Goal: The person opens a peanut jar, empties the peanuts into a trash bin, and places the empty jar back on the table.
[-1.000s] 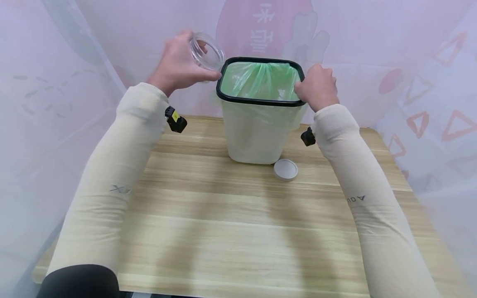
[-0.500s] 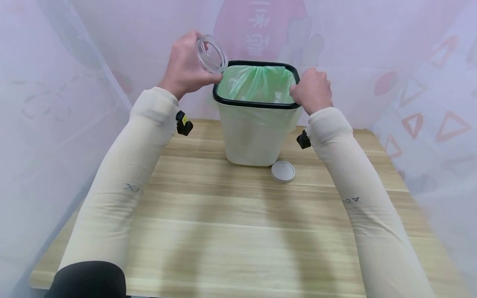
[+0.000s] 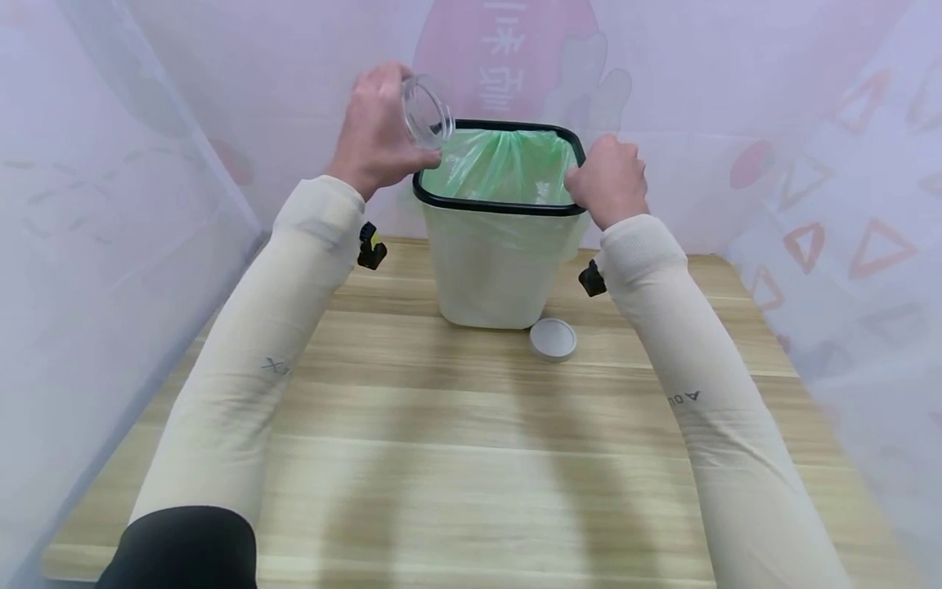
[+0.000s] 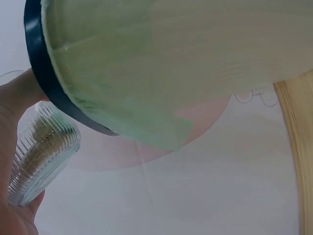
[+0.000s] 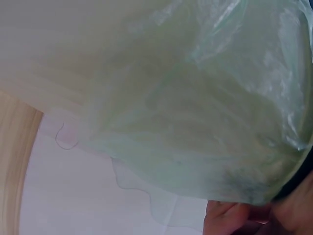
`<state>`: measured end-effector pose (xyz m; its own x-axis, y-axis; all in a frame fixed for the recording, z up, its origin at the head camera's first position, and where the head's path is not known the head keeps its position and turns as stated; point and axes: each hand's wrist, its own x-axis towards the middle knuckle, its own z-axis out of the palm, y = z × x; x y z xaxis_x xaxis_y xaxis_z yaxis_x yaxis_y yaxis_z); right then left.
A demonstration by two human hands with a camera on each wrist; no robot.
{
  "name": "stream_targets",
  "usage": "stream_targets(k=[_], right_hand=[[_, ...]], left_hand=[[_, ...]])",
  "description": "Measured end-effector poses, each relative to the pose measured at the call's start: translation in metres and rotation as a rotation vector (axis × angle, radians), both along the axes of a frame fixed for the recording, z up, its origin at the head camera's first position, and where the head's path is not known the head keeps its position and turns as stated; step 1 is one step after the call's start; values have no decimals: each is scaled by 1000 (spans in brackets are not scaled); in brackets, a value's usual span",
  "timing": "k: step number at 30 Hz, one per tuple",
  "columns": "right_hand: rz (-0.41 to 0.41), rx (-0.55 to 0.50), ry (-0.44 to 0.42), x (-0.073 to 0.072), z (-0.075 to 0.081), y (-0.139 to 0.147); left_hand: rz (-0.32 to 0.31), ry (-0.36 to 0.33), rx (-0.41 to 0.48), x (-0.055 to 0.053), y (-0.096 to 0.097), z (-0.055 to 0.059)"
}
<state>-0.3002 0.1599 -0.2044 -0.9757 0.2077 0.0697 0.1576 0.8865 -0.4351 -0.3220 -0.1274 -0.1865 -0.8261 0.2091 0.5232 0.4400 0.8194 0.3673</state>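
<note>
"Pale cloth walls [image 3: 294,49] with pink and grey prints surround a wood-grain table [image 3: 456,458]; what does the head view show on it?"

"White bin [image 3: 489,270] at the far side, with a black rim [image 3: 500,206] and a thin green liner [image 3: 508,168] spread inside; a round white lid [image 3: 553,339] lies flat on the wood, just beside the bin's base, nearer the viewer."

"And the hands?"

"Left hand [image 3: 379,127] is curled round a clear glass jar [image 3: 428,114], raised above the table and tilted on its side at the bin's left back corner; its round mouth faces the bin and the viewer; right hand [image 3: 609,180] has its fingers bent firmly over the rim's right side; cream sleeves [image 3: 243,352] cover both forearms."

"From the left wrist?"

"Bin wall across the top, with the rim slanting down the left; below it, fingers wrap the jar's ribbed glass; brownish patches show through, though I cannot tell whether they are contents."

"And the right wrist?"

"Crinkled liner fills most of it; curled fingertips hold the rim's edge at bottom right, mostly hidden; how tightly, I cannot tell."
</note>
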Motion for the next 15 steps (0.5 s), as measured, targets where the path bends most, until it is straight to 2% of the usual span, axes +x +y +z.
stream_targets(k=[15], right_hand=[[-26,-5,25,0,-3,-5]], left_hand=[[-13,48,-52,-7,6,1]])
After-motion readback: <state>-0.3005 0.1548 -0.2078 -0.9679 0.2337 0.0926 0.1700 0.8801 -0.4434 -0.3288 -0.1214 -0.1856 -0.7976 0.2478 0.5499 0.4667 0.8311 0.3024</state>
